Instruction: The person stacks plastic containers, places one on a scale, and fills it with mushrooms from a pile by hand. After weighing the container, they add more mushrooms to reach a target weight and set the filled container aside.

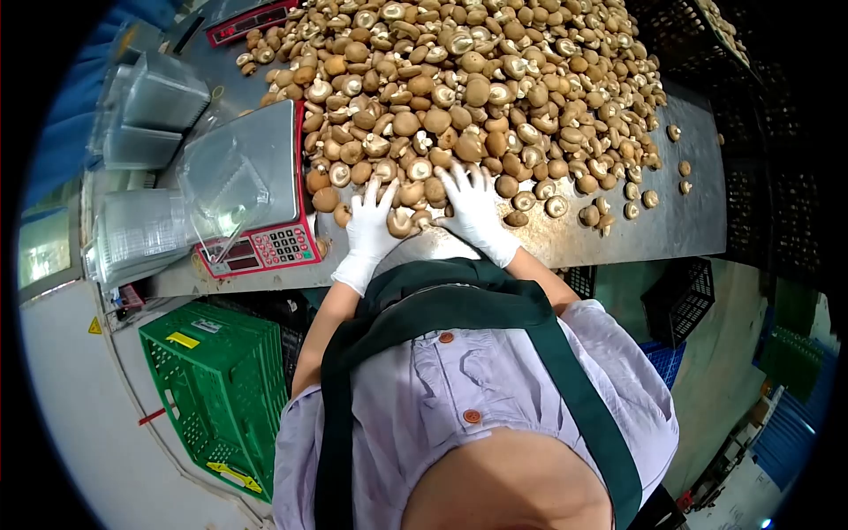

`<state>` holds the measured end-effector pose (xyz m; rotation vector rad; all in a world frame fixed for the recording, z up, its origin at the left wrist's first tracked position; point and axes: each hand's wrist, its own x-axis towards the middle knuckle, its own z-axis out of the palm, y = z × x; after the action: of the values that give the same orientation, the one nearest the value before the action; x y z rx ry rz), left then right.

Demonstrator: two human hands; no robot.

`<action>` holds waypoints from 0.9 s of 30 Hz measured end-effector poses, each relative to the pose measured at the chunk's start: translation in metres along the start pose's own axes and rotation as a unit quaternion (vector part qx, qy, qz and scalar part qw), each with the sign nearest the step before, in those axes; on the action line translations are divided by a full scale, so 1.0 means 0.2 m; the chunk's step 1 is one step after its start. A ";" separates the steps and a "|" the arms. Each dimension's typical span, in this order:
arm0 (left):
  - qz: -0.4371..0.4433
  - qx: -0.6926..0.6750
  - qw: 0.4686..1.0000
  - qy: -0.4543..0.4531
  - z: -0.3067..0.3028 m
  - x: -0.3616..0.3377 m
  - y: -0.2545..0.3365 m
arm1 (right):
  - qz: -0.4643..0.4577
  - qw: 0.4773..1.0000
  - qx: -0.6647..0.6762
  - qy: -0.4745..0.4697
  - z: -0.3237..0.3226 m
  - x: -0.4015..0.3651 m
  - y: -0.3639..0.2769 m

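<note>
A large heap of brown-capped mushrooms (477, 93) covers much of the metal table (693, 190). My left hand (372, 228), in a white glove, lies at the near edge of the heap with its fingers spread against the mushrooms. Beside it, my right hand (477, 212) is gloved too, its fingers apart and touching the front mushrooms. A few mushrooms lie between the two hands, and neither hand is closed around one. To the left of my left hand stands a red digital scale (287, 246) with a clear plastic tray (231, 190) on its metal plate.
Stacked clear plastic trays (146, 225) stand at the table's left, with more trays (165, 93) behind. Another red scale (252, 22) sits at the back left. Green crates (216, 389) are below on the left. Black crates (746, 168) border the table's right side.
</note>
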<state>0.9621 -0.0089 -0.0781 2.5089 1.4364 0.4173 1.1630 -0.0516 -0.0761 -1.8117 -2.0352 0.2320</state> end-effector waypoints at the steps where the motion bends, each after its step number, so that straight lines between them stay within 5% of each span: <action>1: 0.006 0.009 1.000 -0.024 0.00 -0.01 -0.02 | -0.034 0.999 0.020 0.000 0.01 0.01 -0.01; 9: 0.135 -0.022 0.990 -0.018 0.00 -0.24 -0.12 | -0.178 0.973 0.018 -0.146 -0.02 -0.11 -0.04; 13: 0.123 -0.037 0.992 0.006 0.01 -0.22 -0.13 | -0.191 0.975 0.060 -0.094 -0.14 -0.10 -0.03; 15: 0.118 -0.118 0.985 0.045 -0.02 -0.19 -0.11 | -0.085 0.976 0.198 -0.028 -0.17 -0.06 0.00; 18: 0.099 -0.162 0.978 0.083 -0.07 -0.10 -0.09 | 0.046 0.969 0.128 0.207 -0.16 0.11 0.07; 20: 0.071 -0.154 0.979 0.117 -0.07 -0.03 -0.10 | 0.208 0.968 0.110 0.091 -0.18 0.25 0.13; 23: 0.031 -0.148 0.974 0.166 0.01 0.08 -0.13 | 0.301 0.950 0.030 -0.080 -0.11 0.47 0.17; 27: -0.032 -0.194 0.967 0.159 0.04 0.16 -0.18 | 0.307 0.946 0.011 -0.100 -0.10 0.51 0.12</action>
<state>0.9512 0.0357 -0.0926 2.1436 1.3700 1.0206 1.1853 0.0497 -0.0482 -2.4452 -1.5068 0.6320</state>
